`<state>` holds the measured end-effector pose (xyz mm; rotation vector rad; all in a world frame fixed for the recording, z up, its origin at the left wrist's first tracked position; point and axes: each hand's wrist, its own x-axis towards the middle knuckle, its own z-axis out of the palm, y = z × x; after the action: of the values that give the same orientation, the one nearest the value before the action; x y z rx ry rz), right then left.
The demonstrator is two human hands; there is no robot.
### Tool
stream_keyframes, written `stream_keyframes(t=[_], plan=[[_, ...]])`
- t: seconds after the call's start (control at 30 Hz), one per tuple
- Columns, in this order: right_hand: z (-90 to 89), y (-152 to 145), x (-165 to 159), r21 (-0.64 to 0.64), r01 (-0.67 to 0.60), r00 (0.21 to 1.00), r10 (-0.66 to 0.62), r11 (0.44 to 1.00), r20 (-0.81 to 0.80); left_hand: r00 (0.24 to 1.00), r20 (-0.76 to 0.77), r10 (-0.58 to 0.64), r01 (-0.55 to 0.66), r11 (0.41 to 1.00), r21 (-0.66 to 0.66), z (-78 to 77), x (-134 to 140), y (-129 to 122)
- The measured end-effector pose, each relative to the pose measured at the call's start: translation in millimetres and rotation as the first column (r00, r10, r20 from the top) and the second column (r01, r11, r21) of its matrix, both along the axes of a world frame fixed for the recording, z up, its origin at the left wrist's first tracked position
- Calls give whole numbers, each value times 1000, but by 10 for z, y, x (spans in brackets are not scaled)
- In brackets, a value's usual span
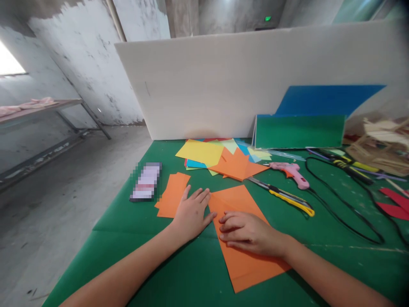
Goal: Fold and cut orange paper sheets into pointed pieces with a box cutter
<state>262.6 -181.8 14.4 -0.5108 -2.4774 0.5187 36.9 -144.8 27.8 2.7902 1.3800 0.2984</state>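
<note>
A sheet of orange paper (246, 273) lies flat on the green tabletop, turned at an angle. My right hand (247, 232) rests over its middle with the fingers loosely curled; whether they pinch anything is hidden. At the sheet's left edge, my left hand (194, 213) lies flat with fingers spread, its fingertips by the upper left corner. Smaller orange paper pieces (172, 194) are stacked just left of that hand. Beyond the sheet are folded orange paper shapes (233, 164) with pointed corners.
A phone (147, 181) lies at the left. Right of the paper are a yellow utility knife (287, 198) and a pink glue gun (292, 170) with a black cord. Coloured sheets (198, 151), a green board (300, 132) and a white panel (198, 89) stand or lie behind.
</note>
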Motion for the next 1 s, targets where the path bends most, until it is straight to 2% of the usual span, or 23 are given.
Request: stream_keyframes(t=[0.4,0.73,1.0], plan=[[32,1,-7,3,-16,1000,16,1000,-20,1000,-23,14,-16,997,-77,13,1,-107],[50,-32,5,-52,12,999,-10,999,37,999,-34,-42,36,986,-161,21,-42,-89],[66,-29,1,-66,7,999,-5,998,32,999,-10,-49,47,988,-145,3,-55,-91]])
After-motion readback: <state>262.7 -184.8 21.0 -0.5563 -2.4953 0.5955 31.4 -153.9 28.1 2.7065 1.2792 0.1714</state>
